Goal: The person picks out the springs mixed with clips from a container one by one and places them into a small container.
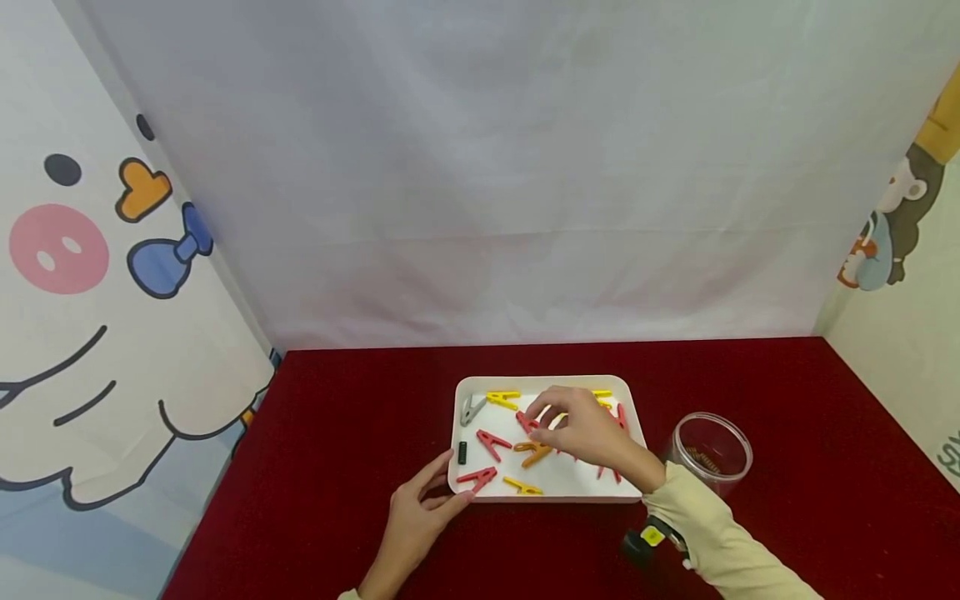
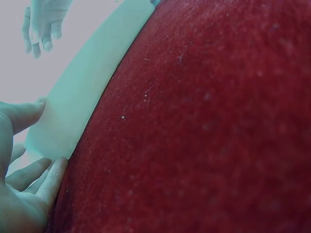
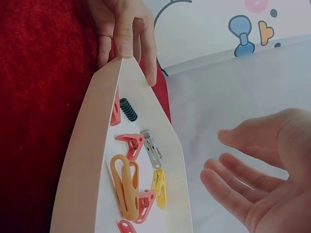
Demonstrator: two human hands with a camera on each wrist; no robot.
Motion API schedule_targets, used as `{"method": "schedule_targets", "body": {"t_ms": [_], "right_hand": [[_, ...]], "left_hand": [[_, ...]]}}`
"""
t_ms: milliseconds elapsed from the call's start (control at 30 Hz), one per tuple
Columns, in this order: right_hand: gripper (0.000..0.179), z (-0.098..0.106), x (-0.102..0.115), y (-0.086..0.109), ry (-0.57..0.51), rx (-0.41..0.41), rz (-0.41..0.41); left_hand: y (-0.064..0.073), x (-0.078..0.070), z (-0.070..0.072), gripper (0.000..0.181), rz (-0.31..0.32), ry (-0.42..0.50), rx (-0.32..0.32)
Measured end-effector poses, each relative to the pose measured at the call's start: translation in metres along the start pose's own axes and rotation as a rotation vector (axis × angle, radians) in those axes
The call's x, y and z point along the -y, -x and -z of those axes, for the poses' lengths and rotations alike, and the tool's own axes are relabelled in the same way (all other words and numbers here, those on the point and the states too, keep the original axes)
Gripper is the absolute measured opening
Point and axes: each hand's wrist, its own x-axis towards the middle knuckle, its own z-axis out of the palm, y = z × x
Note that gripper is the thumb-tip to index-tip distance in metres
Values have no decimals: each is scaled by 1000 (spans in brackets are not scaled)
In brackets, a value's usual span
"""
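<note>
A white tray (image 1: 570, 492) holds red, yellow, orange and grey clothespins. My left hand (image 1: 417, 510) grips its near left corner, thumb at the rim and fingers along the outer side. Over the middle of the tray hovers my right hand (image 1: 576, 425), thumb and fingers apart with nothing between them in the right wrist view. Below its fingertips lie a red clothespin (image 1: 525, 422) and an orange clothespin (image 1: 534, 452). A small dark ribbed cylinder (image 3: 128, 109) lies at the left end, between a red clothespin (image 1: 478, 477) and a grey clothespin (image 3: 151, 149).
To the right of the tray stands a clear round jar (image 1: 711, 450), partly behind the right sleeve, with a brownish coil-like thing showing inside. The table has a dark red cloth (image 1: 360, 417). A white curtain (image 1: 510, 208) closes off the back, with cartoon-printed panels at both sides.
</note>
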Motion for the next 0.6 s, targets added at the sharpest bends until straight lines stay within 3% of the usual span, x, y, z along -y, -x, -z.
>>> {"method": "schedule_targets", "body": {"t_ms": [600], "right_hand": [[14,-16,-6,-10,-62,14,32]], "left_hand": [[0,-1,0,59,-7,14,-9]]}}
